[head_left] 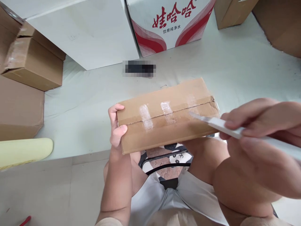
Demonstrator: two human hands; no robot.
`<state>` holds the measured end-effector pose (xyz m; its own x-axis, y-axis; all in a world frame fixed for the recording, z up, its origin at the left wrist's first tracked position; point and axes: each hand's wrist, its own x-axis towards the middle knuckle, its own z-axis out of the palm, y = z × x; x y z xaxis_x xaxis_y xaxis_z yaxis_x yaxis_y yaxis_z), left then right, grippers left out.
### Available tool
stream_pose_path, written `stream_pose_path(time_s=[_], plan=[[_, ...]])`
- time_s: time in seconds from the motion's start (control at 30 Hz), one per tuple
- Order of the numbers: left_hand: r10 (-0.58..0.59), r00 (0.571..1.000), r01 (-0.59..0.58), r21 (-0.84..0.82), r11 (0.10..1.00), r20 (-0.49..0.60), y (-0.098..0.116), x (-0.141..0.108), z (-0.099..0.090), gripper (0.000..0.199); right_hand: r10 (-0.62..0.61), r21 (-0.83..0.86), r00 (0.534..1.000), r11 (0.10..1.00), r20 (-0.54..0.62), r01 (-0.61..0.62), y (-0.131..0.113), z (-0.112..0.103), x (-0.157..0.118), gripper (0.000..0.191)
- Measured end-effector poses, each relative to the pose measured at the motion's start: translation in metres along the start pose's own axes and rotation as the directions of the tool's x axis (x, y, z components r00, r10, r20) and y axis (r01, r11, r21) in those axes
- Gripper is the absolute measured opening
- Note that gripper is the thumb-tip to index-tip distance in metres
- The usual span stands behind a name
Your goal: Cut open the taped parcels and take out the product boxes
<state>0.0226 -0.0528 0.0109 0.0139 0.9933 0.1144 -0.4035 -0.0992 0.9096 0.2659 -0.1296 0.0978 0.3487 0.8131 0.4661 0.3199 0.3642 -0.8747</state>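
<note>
A brown cardboard box (162, 135) is held tilted at the near edge of the table, its seam side facing me. Several short strips of clear tape (146, 116) cross the seam. Wrapped round the box's left end is my left hand (117, 127), thumb and a finger on the seam side, the other fingers mostly hidden. My right hand (258, 131), large and close to the camera, grips a white utility knife (235, 130). The knife's blade points left over the box's right part, by the rightmost tape strip; whether it touches cannot be made out.
On the pale table (89, 94) stand a white box (87, 37), a red-and-white water carton (169, 31) and brown cartons (35, 62). A pixelated dark object (140, 68) lies before them. A pale yellow padded item (25, 152) sits at the left edge.
</note>
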Motion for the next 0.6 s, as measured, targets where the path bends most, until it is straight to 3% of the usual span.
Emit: stream_pose_path(time_s=[0.13,0.2,0.4,0.6], plan=[[-0.005,1.0,0.005,0.028,1.0,-0.002,0.0,0.0,0.001,0.054,-0.117,0.007,0.983,0.993,-0.139,0.119,0.014,-0.003,0.009,0.018],[-0.004,1.0,0.005,0.056,0.998,-0.008,0.0,0.0,0.001,0.057,-0.118,0.065,0.976,0.989,-0.185,0.132,0.019,-0.001,0.013,0.013],[-0.014,1.0,0.013,0.045,0.999,0.009,-0.001,0.002,-0.002,0.057,-0.043,0.146,0.999,0.988,-0.011,0.044,0.018,0.003,0.012,0.01],[-0.017,1.0,0.018,-0.024,1.0,0.019,-0.003,0.004,-0.006,0.051,-0.04,0.112,0.999,0.993,-0.002,0.04,0.02,0.002,0.01,0.014]])
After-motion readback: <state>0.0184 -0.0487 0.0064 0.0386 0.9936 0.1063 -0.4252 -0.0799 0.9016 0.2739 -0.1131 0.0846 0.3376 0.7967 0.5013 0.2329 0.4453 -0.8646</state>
